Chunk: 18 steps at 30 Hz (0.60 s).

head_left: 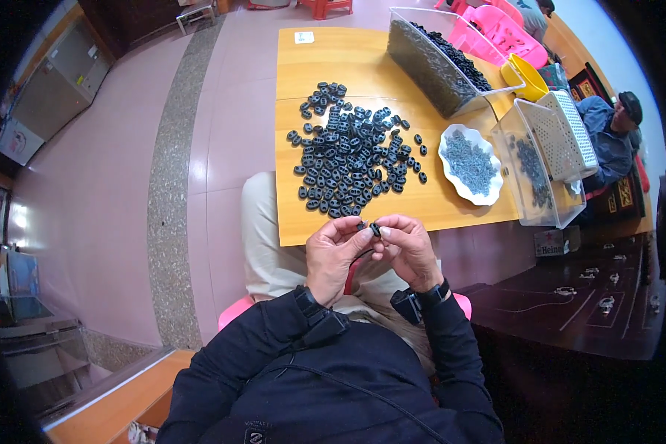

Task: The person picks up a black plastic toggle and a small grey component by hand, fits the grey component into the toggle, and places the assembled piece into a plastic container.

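Both hands meet just past the near edge of the tabletop (362, 55), a smooth yellow-brown wooden surface made of two boards. The left hand (331, 255) and the right hand (407, 248) are drawn close together, fingertips pinching a small black plastic piece (375, 229) between them; its exact form is hard to make out, since the fingers cover most of it. A thin dark cord (361, 256) curves down below the hands, its end lost behind the left palm.

On the tabletop, just beyond the hands, lies a loose heap of black pieces (351, 152), small, glossy, rounded oblongs with holes, spread flat rather than stacked. To the right of the heap sits a white dish (488, 194) with a wavy rim, holding a grey mound of tiny metal parts (468, 161) too fine to tell apart. Beyond the dish, at the far right of the tabletop, stands a clear plastic bin (436, 81) filled with more dark pieces. Right of the dish, a second clear bin (529, 203) overhangs the tabletop's edge, with a white perforated basket (562, 133) resting tilted in it; the contents beneath are dim.

Black sleeves cover both forearms, and a dark wristband sits on each wrist.
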Motion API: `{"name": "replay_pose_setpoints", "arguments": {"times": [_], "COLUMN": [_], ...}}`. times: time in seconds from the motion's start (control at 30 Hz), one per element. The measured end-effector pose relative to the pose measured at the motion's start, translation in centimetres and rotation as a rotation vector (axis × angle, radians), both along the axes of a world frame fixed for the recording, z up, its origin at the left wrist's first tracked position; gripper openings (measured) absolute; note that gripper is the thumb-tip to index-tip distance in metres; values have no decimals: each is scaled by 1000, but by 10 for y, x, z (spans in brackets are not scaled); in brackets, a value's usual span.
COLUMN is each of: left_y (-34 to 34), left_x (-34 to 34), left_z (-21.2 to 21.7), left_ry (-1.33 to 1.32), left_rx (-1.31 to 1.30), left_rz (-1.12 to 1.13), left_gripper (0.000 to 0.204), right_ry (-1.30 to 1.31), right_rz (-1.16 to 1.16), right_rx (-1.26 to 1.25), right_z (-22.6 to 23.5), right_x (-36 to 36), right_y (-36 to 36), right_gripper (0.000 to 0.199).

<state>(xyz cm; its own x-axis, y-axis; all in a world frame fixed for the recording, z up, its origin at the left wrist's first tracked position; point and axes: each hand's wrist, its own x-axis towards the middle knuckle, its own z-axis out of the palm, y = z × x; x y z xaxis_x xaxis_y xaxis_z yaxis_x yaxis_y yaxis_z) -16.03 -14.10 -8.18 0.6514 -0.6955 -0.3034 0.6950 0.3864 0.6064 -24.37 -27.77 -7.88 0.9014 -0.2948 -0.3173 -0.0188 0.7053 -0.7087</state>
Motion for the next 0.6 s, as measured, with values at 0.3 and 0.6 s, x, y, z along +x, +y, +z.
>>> {"name": "replay_pose_setpoints", "arguments": {"times": [0.3,0.6], "left_y": [1,1], "left_x": [2,2], "left_z": [0,-2], "left_ry": [22,-49], "left_rx": [-50,-24], "left_rz": [-16,11], "left_gripper": [24,22], "right_ry": [-33,-34], "right_rz": [-3,-40], "right_rx": [45,10], "right_z": [2,-1], "right_x": [0,2], "right_y": [4,10], "right_gripper": [15,17]}}
